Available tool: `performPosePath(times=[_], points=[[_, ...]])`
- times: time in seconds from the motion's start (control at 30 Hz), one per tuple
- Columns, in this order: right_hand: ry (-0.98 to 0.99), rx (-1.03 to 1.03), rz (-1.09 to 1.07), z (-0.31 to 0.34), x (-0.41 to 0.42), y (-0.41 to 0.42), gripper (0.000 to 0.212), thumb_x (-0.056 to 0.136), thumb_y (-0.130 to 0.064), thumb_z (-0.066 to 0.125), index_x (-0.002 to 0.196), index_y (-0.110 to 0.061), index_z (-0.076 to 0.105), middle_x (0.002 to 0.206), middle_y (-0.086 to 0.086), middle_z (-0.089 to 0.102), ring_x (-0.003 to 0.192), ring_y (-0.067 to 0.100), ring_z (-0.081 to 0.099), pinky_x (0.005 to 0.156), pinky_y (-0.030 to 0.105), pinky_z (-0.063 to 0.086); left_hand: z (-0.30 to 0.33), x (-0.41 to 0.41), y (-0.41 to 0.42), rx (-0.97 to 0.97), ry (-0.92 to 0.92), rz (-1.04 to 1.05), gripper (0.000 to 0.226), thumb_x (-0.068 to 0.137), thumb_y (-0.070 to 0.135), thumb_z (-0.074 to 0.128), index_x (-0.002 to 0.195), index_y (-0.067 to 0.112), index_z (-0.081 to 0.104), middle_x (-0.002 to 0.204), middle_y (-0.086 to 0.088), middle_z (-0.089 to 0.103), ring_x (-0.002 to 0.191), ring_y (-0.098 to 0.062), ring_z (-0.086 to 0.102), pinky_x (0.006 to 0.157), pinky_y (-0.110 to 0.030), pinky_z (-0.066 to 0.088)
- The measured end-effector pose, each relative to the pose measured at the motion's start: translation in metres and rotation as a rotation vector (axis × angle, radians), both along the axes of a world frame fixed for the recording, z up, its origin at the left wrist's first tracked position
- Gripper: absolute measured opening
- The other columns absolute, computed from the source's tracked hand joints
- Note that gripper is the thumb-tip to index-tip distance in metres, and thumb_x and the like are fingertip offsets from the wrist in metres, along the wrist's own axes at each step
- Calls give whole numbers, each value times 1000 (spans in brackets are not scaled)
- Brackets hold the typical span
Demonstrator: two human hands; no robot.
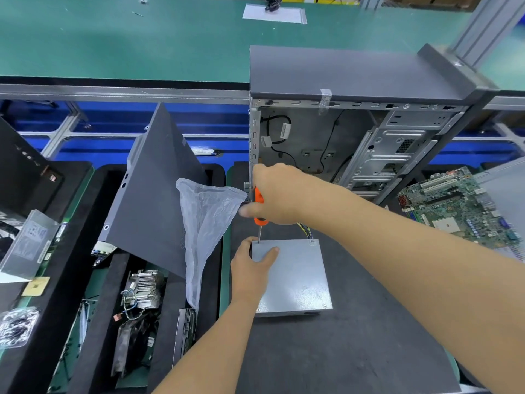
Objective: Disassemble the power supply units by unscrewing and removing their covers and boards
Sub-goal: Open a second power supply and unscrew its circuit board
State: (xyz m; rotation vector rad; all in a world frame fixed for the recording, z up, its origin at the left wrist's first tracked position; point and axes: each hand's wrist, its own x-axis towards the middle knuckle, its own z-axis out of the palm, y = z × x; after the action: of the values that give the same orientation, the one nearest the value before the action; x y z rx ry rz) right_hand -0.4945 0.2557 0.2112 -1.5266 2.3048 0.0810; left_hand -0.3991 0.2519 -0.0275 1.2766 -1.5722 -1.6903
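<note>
Grey power supply unit (294, 277) lies flat on dark mat (355, 351), near centre. Left hand (251, 268) grips its far-left corner, thumb on the cover. Right hand (277, 194) clasps orange-handled screwdriver (260, 206), tip on far-left screw. Open computer case (355, 123) stands behind; motherboard (457, 206) right.

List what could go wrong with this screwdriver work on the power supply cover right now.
1. The screwdriver tip sits at the far-left corner screw, right beside the left hand holding the power supply unit; a slip could jab the fingers.
2. The right hand holds the tool roughly upright; if it tilts, the bit could cam out and strip the screw.
3. A freed screw could roll off the cover onto the dark mat and be hard to spot.
</note>
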Motion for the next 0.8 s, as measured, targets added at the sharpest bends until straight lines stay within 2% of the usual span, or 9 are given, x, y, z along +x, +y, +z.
performPosePath(times=[0.1,0.17,0.2,0.33,0.43,0.53,0.6,0.73,0.8], points=[[290,16,-45,4,3,0,70,89,-78,30,84,-12,54,75,3,41,63,22,41,50,32,24,-2,0,0,-6,-6,-2,32,79,40,81,102,40,59,97,9,64,71,3,58,60,-15,45],[445,77,76,5,2,-1,43,100,-59,37,123,-28,56,76,6,36,62,21,39,48,32,26,-2,0,0,-5,-2,1,31,79,39,81,101,40,59,98,8,64,75,-2,59,63,-22,48],[436,89,87,4,0,-2,35,104,-49,38,134,-35,49,76,5,33,65,23,40,48,32,26,-3,-1,0,-2,-1,0,31,79,39,81,101,40,59,99,7,64,79,-7,60,66,-27,51],[310,5,-2,4,-2,-2,35,104,-47,35,99,-13,43,73,2,31,65,23,39,51,32,22,-3,-1,0,0,3,7,31,78,41,81,100,41,59,99,7,64,81,-10,60,67,-28,52],[259,-14,8,2,-1,0,29,100,-37,45,115,-13,36,76,1,37,64,21,41,52,33,26,-3,-1,0,6,7,8,32,78,41,81,101,40,59,100,6,65,84,-13,62,71,-33,55],[173,82,29,6,-3,-2,32,97,-27,51,120,-13,34,99,7,39,92,28,38,69,40,35,-3,-1,0,10,-2,4,34,78,40,82,104,37,60,103,4,66,92,-18,65,79,-39,59],[162,115,43,5,-4,-2,36,94,-21,55,123,-15,34,107,9,37,98,30,33,73,42,34,-2,-1,0,1,-1,4,33,79,40,82,104,37,60,102,7,66,89,-15,64,73,-33,57],[226,45,8,4,-7,1,48,95,-60,48,121,-21,36,87,2,46,85,28,46,55,34,29,-1,-1,0,-10,-9,3,34,79,41,81,106,38,59,104,10,63,87,-11,60,71,-27,50],[406,87,101,5,-7,1,43,101,-52,43,141,-38,34,80,2,39,81,27,53,48,31,25,-1,0,0,-6,-11,1,35,80,39,81,108,37,59,105,9,63,92,-13,62,75,-31,55]])
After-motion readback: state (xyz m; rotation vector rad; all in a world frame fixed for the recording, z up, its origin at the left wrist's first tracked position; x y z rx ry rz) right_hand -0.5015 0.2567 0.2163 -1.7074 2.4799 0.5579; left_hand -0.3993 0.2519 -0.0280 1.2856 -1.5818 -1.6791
